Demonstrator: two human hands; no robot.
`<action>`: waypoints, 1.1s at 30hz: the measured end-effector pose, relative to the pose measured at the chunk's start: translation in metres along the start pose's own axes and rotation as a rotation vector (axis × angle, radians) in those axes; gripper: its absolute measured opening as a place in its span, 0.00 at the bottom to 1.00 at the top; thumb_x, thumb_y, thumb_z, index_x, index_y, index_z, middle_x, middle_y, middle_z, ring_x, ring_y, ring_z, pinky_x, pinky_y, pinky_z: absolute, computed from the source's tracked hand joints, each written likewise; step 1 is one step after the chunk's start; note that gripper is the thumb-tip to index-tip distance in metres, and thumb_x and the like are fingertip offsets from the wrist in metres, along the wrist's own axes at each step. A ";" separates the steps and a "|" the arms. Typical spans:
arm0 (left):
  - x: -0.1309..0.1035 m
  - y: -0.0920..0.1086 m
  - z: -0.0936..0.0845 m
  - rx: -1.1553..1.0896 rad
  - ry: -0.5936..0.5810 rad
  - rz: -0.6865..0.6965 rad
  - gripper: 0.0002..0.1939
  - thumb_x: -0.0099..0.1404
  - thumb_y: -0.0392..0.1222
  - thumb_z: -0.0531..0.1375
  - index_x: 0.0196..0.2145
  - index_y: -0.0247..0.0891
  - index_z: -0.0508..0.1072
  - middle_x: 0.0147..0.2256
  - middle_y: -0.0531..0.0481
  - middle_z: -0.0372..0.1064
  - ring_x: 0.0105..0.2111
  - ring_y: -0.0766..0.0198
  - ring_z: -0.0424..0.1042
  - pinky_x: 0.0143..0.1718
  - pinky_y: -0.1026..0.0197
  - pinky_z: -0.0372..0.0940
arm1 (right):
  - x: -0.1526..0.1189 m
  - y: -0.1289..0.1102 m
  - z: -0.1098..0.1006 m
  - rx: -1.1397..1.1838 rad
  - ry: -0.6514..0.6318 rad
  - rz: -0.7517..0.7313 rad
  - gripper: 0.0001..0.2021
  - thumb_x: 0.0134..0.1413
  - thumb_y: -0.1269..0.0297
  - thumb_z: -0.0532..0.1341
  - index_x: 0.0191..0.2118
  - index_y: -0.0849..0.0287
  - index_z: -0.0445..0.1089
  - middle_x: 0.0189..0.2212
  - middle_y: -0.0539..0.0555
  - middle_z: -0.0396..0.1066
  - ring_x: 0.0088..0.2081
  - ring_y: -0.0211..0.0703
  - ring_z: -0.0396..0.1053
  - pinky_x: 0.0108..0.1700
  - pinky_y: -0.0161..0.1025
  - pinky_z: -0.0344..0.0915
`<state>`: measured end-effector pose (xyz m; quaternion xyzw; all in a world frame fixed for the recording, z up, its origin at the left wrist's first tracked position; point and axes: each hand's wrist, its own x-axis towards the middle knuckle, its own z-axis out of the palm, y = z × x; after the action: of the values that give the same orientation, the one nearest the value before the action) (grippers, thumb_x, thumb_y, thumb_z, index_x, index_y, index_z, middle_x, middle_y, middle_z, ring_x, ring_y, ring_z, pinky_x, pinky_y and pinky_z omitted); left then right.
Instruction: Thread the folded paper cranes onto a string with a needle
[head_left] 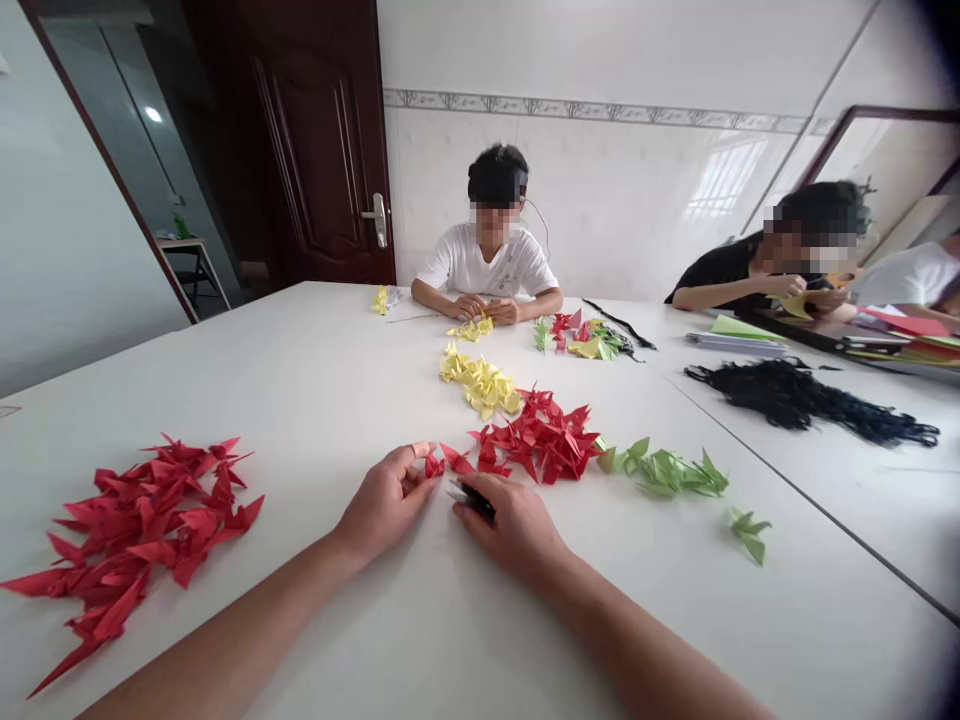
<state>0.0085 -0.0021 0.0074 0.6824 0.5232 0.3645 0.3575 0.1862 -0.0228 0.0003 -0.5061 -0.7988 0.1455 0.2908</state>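
Observation:
Near the middle of the white table, my left hand [386, 500] pinches a small red folded paper piece [433, 466] between thumb and fingers. My right hand [514, 520] is closed around a black-handled tool [478, 499] with a pointed metal tip aimed left. Just beyond the fingertips, another red paper piece [457, 460] lies beside the held one. The red paper crane pile [547, 440] sits past my right hand. A larger pile of red cranes [150, 520] spreads at the left.
Beyond lie yellow folded papers [480, 382]; green ones [675, 472] are at the right. A black cord bundle [802, 395] lies farther right. A person in white [491, 262] sits opposite, hands on yellow paper. Another in black [720, 275] works at the right, near folders [735, 343].

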 end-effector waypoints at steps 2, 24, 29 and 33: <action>0.001 -0.002 0.000 -0.008 0.008 0.000 0.24 0.57 0.47 0.56 0.50 0.35 0.64 0.32 0.47 0.71 0.29 0.63 0.71 0.33 0.60 0.67 | 0.000 0.001 0.002 0.010 -0.016 -0.001 0.14 0.50 0.64 0.55 0.44 0.55 0.69 0.36 0.52 0.73 0.35 0.42 0.70 0.34 0.34 0.61; -0.004 -0.005 0.002 0.074 0.027 0.167 0.20 0.55 0.34 0.54 0.47 0.37 0.67 0.49 0.43 0.63 0.47 0.59 0.66 0.36 0.63 0.68 | 0.000 -0.001 0.001 -0.023 -0.046 -0.008 0.14 0.50 0.65 0.55 0.42 0.55 0.71 0.33 0.53 0.73 0.33 0.41 0.69 0.35 0.34 0.59; -0.003 -0.006 0.002 0.087 0.026 0.209 0.19 0.54 0.34 0.54 0.45 0.39 0.69 0.47 0.45 0.64 0.46 0.59 0.66 0.35 0.64 0.68 | 0.001 0.001 0.002 -0.021 -0.047 -0.015 0.13 0.49 0.65 0.55 0.40 0.56 0.71 0.32 0.53 0.73 0.33 0.42 0.68 0.34 0.34 0.58; -0.002 -0.007 0.002 0.091 0.018 0.217 0.18 0.55 0.34 0.53 0.44 0.39 0.69 0.46 0.45 0.63 0.46 0.61 0.66 0.36 0.65 0.68 | 0.001 0.001 0.003 0.011 -0.038 -0.019 0.13 0.49 0.65 0.55 0.40 0.55 0.71 0.34 0.53 0.73 0.34 0.42 0.69 0.34 0.34 0.59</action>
<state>0.0065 -0.0024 0.0001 0.7474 0.4653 0.3828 0.2798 0.1851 -0.0216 -0.0025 -0.4943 -0.8080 0.1565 0.2798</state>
